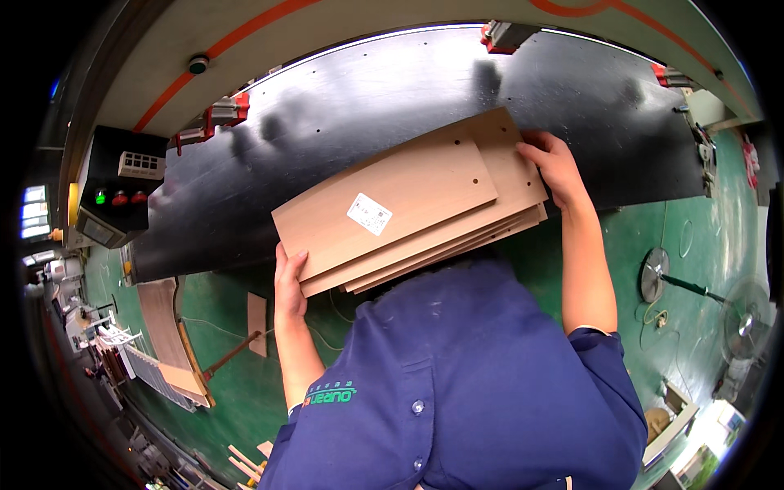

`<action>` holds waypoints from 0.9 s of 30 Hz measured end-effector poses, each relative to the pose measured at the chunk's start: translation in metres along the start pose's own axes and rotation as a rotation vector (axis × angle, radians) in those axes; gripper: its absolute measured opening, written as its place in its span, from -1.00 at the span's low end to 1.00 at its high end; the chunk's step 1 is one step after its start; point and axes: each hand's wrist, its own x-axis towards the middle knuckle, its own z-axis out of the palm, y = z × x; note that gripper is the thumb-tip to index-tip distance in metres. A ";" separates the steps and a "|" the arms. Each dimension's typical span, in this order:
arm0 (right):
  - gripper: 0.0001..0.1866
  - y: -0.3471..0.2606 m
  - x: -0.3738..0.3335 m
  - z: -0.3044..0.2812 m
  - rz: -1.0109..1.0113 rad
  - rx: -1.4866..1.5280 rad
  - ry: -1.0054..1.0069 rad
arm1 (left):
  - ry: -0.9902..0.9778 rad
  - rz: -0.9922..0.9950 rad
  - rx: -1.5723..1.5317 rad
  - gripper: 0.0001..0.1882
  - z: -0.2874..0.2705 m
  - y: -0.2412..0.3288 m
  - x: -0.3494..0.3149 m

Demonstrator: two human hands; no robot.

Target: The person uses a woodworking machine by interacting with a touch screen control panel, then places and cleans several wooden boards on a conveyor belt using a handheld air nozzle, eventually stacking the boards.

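Note:
A fanned stack of several flat brown wooden panels point(416, 175) spans the space between my two hands, partly over the dark worktop. The top panel carries a white printed label point(370, 214), and small dark holes show near the right ends. At the stack's lower left corner my left hand point(291, 282) is closed round the edge, thumb on top. My right hand point(555, 167) grips the right end, thumb resting on the upper face and its other fingers partly hidden behind the edge. The panels tilt upward to the right.
The dark flat worktop point(359, 98) of a machine lies ahead, with red-and-grey clamps point(500, 37) along its far side. To the left stands a black control box point(118, 192) with lit buttons. A pedestal fan point(739, 318) is on the right; curved panels point(167, 327) lean at left.

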 end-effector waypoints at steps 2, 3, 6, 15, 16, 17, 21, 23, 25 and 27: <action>-0.57 -0.001 0.009 0.003 -0.019 -0.015 -0.011 | 0.000 0.004 -0.005 -0.37 0.001 0.002 0.000; -0.57 -0.003 0.012 0.005 -0.028 -0.025 -0.020 | 0.002 0.003 -0.010 -0.39 0.000 0.002 -0.001; -0.56 0.001 0.011 0.011 -0.077 0.010 0.003 | -0.002 0.024 -0.036 -0.37 -0.002 -0.002 -0.002; -0.55 0.017 0.009 0.003 -0.033 0.079 -0.006 | -0.033 0.041 -0.108 -0.33 -0.035 -0.002 -0.007; -0.55 0.018 0.010 0.002 -0.034 0.081 -0.012 | -0.024 0.038 -0.116 -0.36 -0.041 -0.001 -0.010; -0.55 0.018 0.011 0.002 -0.034 0.086 -0.017 | 0.007 0.032 -0.098 -0.39 -0.048 0.000 -0.014; -0.54 0.012 0.010 0.002 -0.014 0.060 -0.014 | 0.083 0.016 -0.160 -0.41 -0.076 -0.004 -0.021; -0.56 0.015 0.011 0.001 -0.025 0.032 -0.013 | 0.102 0.005 -0.203 -0.41 -0.084 -0.003 -0.025; -0.57 0.014 0.009 0.001 -0.045 -0.085 0.049 | 0.089 -0.014 -0.240 -0.40 -0.083 0.001 -0.028; -0.58 0.002 0.002 0.010 -0.082 -0.285 0.169 | 0.072 -0.015 -0.280 -0.42 -0.080 0.005 -0.027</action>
